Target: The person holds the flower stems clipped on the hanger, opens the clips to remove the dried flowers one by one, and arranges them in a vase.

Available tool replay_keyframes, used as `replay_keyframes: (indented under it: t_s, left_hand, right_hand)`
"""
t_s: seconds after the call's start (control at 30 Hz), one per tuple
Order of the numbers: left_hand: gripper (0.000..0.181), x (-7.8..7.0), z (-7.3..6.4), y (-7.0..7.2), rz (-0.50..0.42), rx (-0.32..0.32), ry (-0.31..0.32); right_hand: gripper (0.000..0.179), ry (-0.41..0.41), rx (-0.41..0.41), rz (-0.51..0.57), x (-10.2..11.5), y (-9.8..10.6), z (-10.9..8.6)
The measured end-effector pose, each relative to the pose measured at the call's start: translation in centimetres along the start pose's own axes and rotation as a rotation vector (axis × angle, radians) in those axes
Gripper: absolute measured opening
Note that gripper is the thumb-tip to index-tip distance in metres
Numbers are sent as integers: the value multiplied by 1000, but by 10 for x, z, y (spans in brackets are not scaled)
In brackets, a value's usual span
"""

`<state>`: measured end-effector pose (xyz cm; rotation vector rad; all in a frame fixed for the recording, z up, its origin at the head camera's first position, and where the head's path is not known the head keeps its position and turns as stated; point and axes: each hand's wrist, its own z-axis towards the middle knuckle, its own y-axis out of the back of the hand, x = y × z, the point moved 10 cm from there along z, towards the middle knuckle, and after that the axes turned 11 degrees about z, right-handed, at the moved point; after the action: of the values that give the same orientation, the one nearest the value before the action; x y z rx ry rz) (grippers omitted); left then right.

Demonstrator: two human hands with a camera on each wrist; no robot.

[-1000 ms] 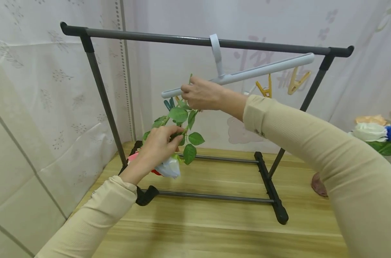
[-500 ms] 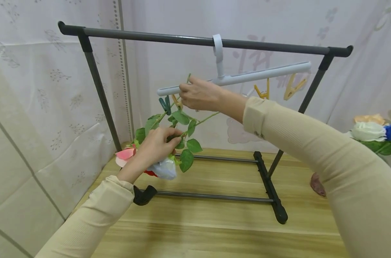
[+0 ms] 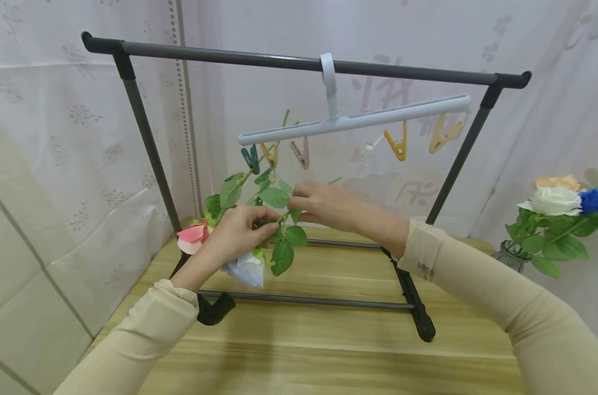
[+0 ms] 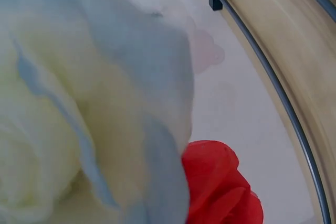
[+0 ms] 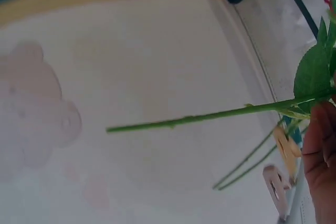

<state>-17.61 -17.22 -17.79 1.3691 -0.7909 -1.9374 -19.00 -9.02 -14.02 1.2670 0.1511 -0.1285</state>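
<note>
My left hand (image 3: 244, 230) pinches the leafy stem of an artificial rose whose pale blue-and-white bloom (image 3: 247, 269) hangs head down below it. This bloom (image 4: 94, 108) fills much of the left wrist view, beside a red rose (image 4: 220, 182). My right hand (image 3: 328, 206) holds the same stem above the left; in the right wrist view the bare stem (image 5: 194, 119) sticks out past the fingers. A pink flower (image 3: 192, 237) hangs at the left. Near a teal clip (image 3: 251, 159) and a yellow clip (image 3: 269, 154), other stems run up to the white hanger (image 3: 353, 120). A pinkish clip (image 3: 301, 152) holds nothing.
The hanger hooks over the dark rack's top bar (image 3: 230, 56) and tilts up to the right. A white clip (image 3: 370, 149), an orange clip (image 3: 396, 144) and a pale yellow clip (image 3: 443, 134) hang there. Right of the rack, a glass vase (image 3: 510, 257) holds roses (image 3: 556, 201).
My right hand has come down from the hanger's left part to the stem by my left hand. The pinkish clip and the stem ends above the hanger now show.
</note>
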Motion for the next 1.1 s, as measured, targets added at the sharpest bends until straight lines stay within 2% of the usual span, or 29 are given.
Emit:
replay_keyframes:
  t_s: [0.13,0.2,0.23,0.3,0.4,0.47,0.53,0.57,0.67,0.77,0.83,0.9,0.97,1.0,1.07,1.1]
  left_hand:
    - [18,-4,-3,-10,-34,70,-21]
    - [17,-3,-3,-9,-30,41,-19]
    - [16,-2,-3,-5,-28,0,-17]
    - [14,-1,-5,7,-23,-134,-31]
    - [10,-2,-11,33,37,-409,-72]
    - [10,-3,-16,44,99,-552,-97]
    - [13,-1,-20,49,177,-636,-100]
    - [17,1,-21,51,224,-657,-89]
    - [35,14,-27,57,350,-654,-22]
    - [51,35,-39,70,450,-614,72]
    - [55,48,-47,78,488,-590,112]
    - [52,54,-52,82,502,-580,108]
    - [48,55,-57,85,511,-589,87]
    - [45,56,-61,87,520,-597,81]
    - [40,55,-67,90,530,-617,66]
    - [38,54,-70,92,536,-633,55]
  right_hand:
    - [7,62,-151,13,15,-7,-20]
    - [9,73,-179,10,22,-11,-32]
    - [11,70,-187,17,26,-13,-38]
    - [10,46,-178,42,30,-17,-50]
    - [11,-29,-168,98,30,-20,-71]
    - [12,-81,-186,134,29,-19,-88]
    - [14,-113,-233,170,29,-15,-104]
    - [12,-125,-263,189,28,-13,-112]
    - [4,-171,-389,247,27,-2,-132]
    - [10,-275,-584,347,19,14,-153]
    - [13,-363,-763,435,9,29,-177]
    - [12,-456,-978,540,-1,47,-214]
    - [8,-541,-1200,589,-12,65,-257]
    - [5,-557,-1318,612,-18,74,-278]
    - [2,-591,-1536,614,-29,91,-321]
    - [3,-608,-1618,572,-33,100,-341]
